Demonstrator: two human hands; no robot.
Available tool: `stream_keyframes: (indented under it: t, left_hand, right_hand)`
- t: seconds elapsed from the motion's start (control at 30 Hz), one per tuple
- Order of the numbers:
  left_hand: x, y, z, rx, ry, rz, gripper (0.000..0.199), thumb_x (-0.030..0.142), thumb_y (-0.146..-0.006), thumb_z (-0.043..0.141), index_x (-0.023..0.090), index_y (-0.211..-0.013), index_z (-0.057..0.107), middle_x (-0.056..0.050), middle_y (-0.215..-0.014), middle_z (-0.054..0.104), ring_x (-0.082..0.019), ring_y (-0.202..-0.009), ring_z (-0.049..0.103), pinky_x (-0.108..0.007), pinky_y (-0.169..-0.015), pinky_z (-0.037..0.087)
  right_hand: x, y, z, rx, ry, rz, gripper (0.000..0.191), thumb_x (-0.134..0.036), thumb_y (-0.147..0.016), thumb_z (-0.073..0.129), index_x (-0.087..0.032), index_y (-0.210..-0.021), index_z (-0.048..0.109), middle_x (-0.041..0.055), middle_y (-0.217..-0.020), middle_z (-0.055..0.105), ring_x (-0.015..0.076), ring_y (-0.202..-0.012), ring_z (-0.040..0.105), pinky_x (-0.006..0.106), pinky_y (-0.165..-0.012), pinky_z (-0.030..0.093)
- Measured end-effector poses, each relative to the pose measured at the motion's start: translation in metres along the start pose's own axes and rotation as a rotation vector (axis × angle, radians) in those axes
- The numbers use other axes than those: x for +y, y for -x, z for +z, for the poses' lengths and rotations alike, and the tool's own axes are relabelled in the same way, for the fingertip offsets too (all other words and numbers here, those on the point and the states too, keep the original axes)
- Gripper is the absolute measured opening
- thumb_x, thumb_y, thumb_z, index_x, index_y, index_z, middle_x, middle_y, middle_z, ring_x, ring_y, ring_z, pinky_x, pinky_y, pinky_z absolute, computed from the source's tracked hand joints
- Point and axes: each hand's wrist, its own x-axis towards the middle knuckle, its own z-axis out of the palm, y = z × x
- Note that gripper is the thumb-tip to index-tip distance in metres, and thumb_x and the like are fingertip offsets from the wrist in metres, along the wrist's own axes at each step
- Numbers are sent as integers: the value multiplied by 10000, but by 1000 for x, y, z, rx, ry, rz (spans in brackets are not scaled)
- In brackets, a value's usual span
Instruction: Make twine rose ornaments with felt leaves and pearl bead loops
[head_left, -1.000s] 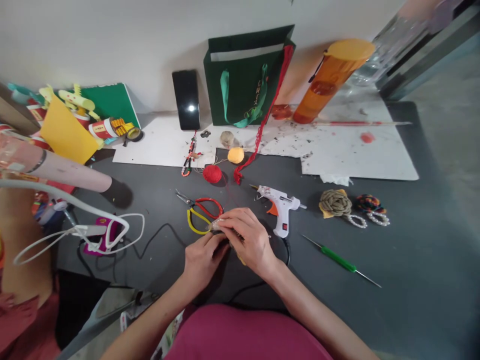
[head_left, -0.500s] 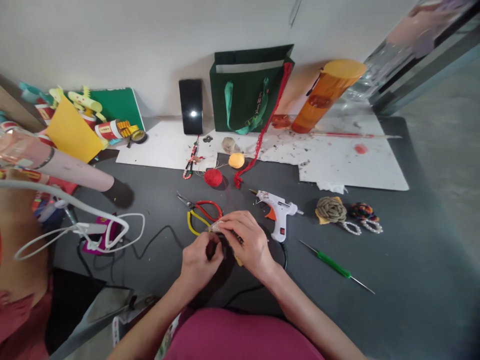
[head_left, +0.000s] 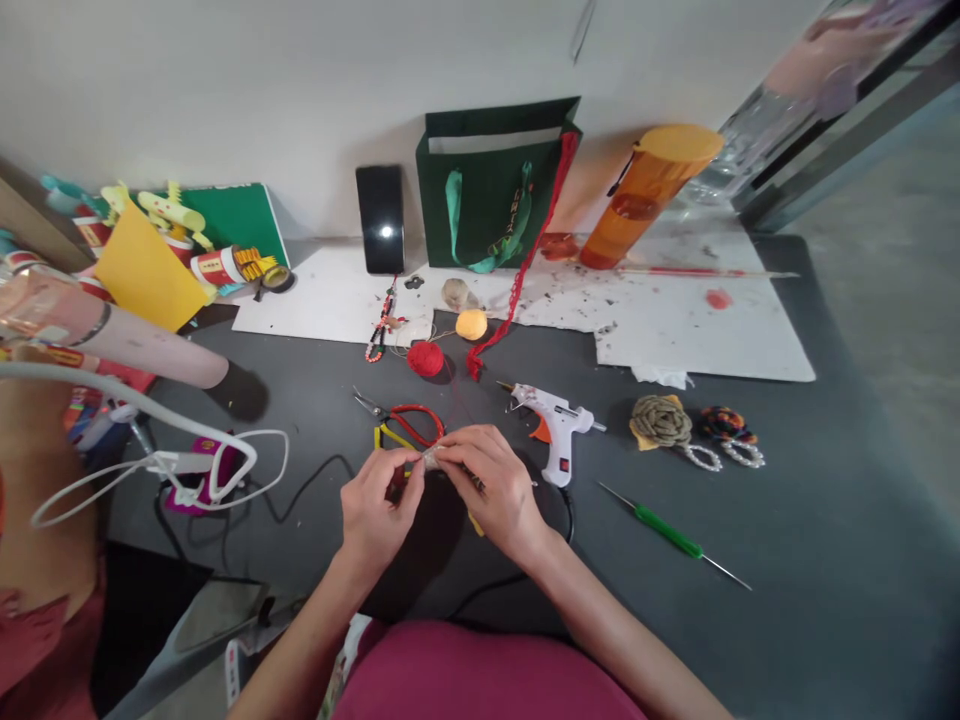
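Observation:
Between my two hands is a small, pale, glinting piece (head_left: 432, 458), too small to name. My left hand (head_left: 381, 505) is closed in a pinch at its left end. My right hand (head_left: 491, 485) pinches the other side, its fingers covering most of it. Below the right palm a bit of yellow material (head_left: 476, 524) pokes out. Just beyond my hands lie scissors (head_left: 418, 424) with red and yellow handles, partly covered. A white glue gun (head_left: 559, 425) with an orange trigger rests to the right of my right hand.
Right of the glue gun are a green-handled double-ended tool (head_left: 671, 532) and two yarn flowers (head_left: 661, 421) with pearl loops. Balls of red yarn (head_left: 426, 359) and yellow yarn (head_left: 472, 323) lie ahead. Behind stand a phone (head_left: 380, 220), a green paper bag (head_left: 480, 190) and an orange bottle (head_left: 637, 210).
My left hand has moved up and slightly left, its fingertips now meeting the pale piece beside the right fingers. My right hand has stayed nearly in place.

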Motion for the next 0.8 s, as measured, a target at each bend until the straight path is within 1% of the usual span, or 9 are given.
stream_keyframes:
  t: [0.1, 0.2, 0.3, 0.33, 0.4, 0.53, 0.63, 0.8]
  left_hand:
    - [1, -3, -4, -43, 9, -3, 71, 192, -865, 570, 179, -830, 631, 18, -663, 623, -69, -502, 518, -177, -514, 434]
    - [2, -5, -5, -86, 41, -49, 76, 196, -853, 572, 179, -810, 632, 22, -649, 617, -62, -473, 494, -170, -463, 403]
    - [2, -6, -5, -95, 46, -70, 81, 203, -851, 577, 178, -798, 633, 25, -639, 612, -61, -465, 489, -167, -448, 392]
    - [1, -6, -5, -94, 40, -53, 86, 198, -854, 577, 176, -794, 634, 23, -641, 613, -63, -475, 499, -166, -464, 404]
    - [0, -7, -7, -95, 3, 23, 99, 182, -862, 571, 172, -789, 638, 15, -655, 622, -69, -512, 532, -166, -511, 431]
    - [-3, -8, -11, -128, -155, 183, 97, 158, -867, 559, 177, -833, 648, 1, -707, 656, -82, -570, 588, -175, -576, 455]
    - [-5, -8, -13, -149, -174, 219, 78, 153, -864, 563, 176, -869, 637, 3, -722, 666, -84, -578, 599, -177, -585, 455]
    - [-5, -6, -11, -139, -127, 223, 59, 162, -864, 565, 173, -866, 622, 11, -692, 658, -77, -542, 581, -176, -564, 448]
  right_hand:
    - [0, 0, 0, 1, -7, 1, 145, -101, -901, 552, -188, -895, 667, 71, -872, 687, 203, -857, 599, 373, -757, 531]
    - [-1, 0, 0, 0, -11, 3, 144, -102, -901, 552, -189, -896, 667, 69, -872, 687, 202, -855, 600, 374, -757, 530]
    - [-1, 0, -1, 4, -7, -1, 140, -112, -904, 553, -189, -893, 669, 69, -870, 688, 201, -849, 600, 369, -754, 530]
    - [-1, 0, 0, 5, -5, -3, 137, -112, -903, 554, -187, -892, 669, 70, -869, 688, 201, -850, 600, 367, -755, 530]
    - [-1, 0, 0, 6, -1, -6, 135, -108, -901, 557, -184, -891, 669, 72, -867, 688, 201, -852, 598, 365, -758, 529]
    - [0, 0, 1, 4, 6, -9, 133, -94, -895, 564, -177, -888, 668, 74, -867, 688, 200, -852, 598, 362, -763, 527]
    - [1, 0, 1, 6, 5, -12, 135, -94, -893, 567, -183, -896, 668, 69, -867, 688, 201, -855, 601, 363, -760, 530]
    - [0, 0, 0, 6, 7, 0, 149, -113, -906, 551, -201, -902, 673, 63, -869, 688, 203, -853, 606, 380, -756, 537]
